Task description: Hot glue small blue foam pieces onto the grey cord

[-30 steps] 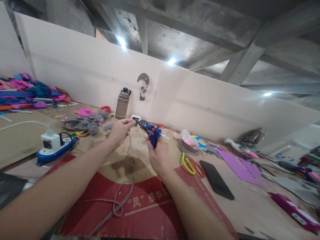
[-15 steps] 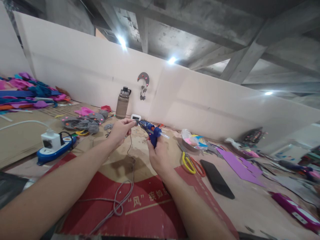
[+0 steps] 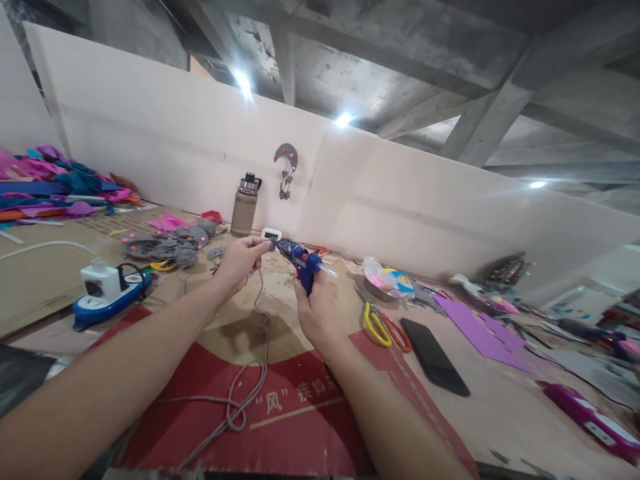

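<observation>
My right hand (image 3: 317, 303) is wrapped round the handle of a blue hot glue gun (image 3: 303, 262), with a clear glue stick (image 3: 327, 269) poking out of its back end. The gun's nozzle points left, at the fingertips of my left hand (image 3: 243, 261). Those fingers pinch a small dark grey piece (image 3: 273, 244) right at the nozzle; its exact shape is too small to make out. A grey cord (image 3: 263, 327) hangs below my left hand and lies looped on the red and tan cardboard (image 3: 295, 437).
Scissors (image 3: 385, 327) and a black phone (image 3: 434, 357) lie right of my right arm. A blue power strip (image 3: 113, 300) with a white plug stands at left. Grey felt pieces (image 3: 155, 245), a bottle (image 3: 245, 207) and a bowl (image 3: 383, 283) sit farther back. A moon ornament (image 3: 287, 157) hangs on the wall.
</observation>
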Demonstrator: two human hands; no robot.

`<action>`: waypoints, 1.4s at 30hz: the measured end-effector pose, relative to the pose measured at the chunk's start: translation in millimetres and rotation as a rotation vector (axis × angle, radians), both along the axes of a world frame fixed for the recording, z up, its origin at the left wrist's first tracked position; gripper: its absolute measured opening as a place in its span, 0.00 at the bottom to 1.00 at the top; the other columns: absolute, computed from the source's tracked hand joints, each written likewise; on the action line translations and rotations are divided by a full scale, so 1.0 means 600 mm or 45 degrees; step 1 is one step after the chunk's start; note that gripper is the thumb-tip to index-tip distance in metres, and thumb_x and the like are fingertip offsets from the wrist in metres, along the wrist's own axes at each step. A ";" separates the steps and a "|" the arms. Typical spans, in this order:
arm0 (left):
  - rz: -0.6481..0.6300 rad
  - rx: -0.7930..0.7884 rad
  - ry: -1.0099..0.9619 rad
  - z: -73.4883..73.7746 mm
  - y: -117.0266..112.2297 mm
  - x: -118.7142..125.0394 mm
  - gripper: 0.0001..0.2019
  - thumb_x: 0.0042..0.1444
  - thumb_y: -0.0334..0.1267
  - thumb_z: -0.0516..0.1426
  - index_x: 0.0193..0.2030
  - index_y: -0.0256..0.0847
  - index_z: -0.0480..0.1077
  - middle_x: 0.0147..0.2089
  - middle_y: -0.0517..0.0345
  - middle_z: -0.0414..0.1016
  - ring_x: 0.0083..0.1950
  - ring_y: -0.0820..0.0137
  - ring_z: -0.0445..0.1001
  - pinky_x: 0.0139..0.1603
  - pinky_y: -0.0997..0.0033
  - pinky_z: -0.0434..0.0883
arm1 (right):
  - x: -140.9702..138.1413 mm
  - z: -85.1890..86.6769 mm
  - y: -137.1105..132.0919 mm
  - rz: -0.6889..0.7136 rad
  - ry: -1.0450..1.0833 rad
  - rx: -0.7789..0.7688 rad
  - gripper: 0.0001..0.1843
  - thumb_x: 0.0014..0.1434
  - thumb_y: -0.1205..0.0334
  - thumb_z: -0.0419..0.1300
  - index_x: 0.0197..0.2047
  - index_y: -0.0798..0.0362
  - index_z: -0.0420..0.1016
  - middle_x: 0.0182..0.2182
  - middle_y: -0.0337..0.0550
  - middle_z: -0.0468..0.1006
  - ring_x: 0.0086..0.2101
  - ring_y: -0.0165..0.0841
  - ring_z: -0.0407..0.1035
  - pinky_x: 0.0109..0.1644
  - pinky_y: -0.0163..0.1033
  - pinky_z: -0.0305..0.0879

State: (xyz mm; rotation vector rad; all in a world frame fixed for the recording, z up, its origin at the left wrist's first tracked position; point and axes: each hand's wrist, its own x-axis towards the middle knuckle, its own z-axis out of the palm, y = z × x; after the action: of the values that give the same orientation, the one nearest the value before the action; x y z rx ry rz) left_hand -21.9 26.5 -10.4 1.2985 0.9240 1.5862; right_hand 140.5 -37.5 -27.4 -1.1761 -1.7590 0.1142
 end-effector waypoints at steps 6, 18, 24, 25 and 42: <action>0.030 0.016 -0.026 0.003 -0.001 -0.001 0.11 0.45 0.42 0.60 0.29 0.35 0.71 0.13 0.66 0.59 0.13 0.81 0.52 0.14 0.78 0.46 | -0.003 0.001 -0.001 0.024 0.003 -0.035 0.18 0.58 0.59 0.49 0.50 0.55 0.63 0.39 0.52 0.73 0.38 0.39 0.68 0.42 0.44 0.64; 0.019 0.009 -0.027 0.008 -0.005 0.001 0.10 0.45 0.42 0.60 0.28 0.35 0.71 0.13 0.66 0.58 0.13 0.81 0.52 0.15 0.77 0.45 | -0.004 -0.001 -0.002 0.017 0.018 -0.030 0.18 0.58 0.59 0.49 0.51 0.55 0.62 0.39 0.50 0.74 0.37 0.39 0.69 0.41 0.43 0.64; 0.021 0.007 -0.028 0.010 -0.009 0.003 0.10 0.44 0.41 0.60 0.28 0.35 0.70 0.13 0.66 0.59 0.14 0.81 0.52 0.15 0.78 0.46 | -0.004 0.003 -0.003 0.000 -0.010 -0.015 0.17 0.58 0.60 0.48 0.50 0.55 0.63 0.39 0.51 0.74 0.39 0.39 0.69 0.40 0.42 0.65; 0.026 0.003 -0.032 0.011 -0.010 0.003 0.10 0.44 0.41 0.60 0.28 0.35 0.69 0.13 0.66 0.59 0.14 0.81 0.52 0.15 0.78 0.45 | -0.004 0.004 -0.004 0.005 -0.014 -0.024 0.17 0.58 0.60 0.48 0.50 0.55 0.63 0.39 0.51 0.74 0.39 0.39 0.69 0.41 0.42 0.65; 0.041 -0.011 -0.030 0.009 -0.006 -0.001 0.12 0.44 0.42 0.60 0.30 0.34 0.70 0.17 0.64 0.62 0.15 0.81 0.54 0.15 0.78 0.47 | 0.001 -0.001 0.008 -0.007 0.160 0.019 0.15 0.57 0.58 0.50 0.47 0.53 0.62 0.34 0.46 0.74 0.31 0.35 0.69 0.36 0.39 0.64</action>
State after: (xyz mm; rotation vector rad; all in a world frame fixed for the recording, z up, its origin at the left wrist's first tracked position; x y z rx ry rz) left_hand -22.2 22.9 -4.8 1.2621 0.9404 1.6178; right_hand 141.3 -33.0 -28.2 -1.1386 -1.6437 0.1683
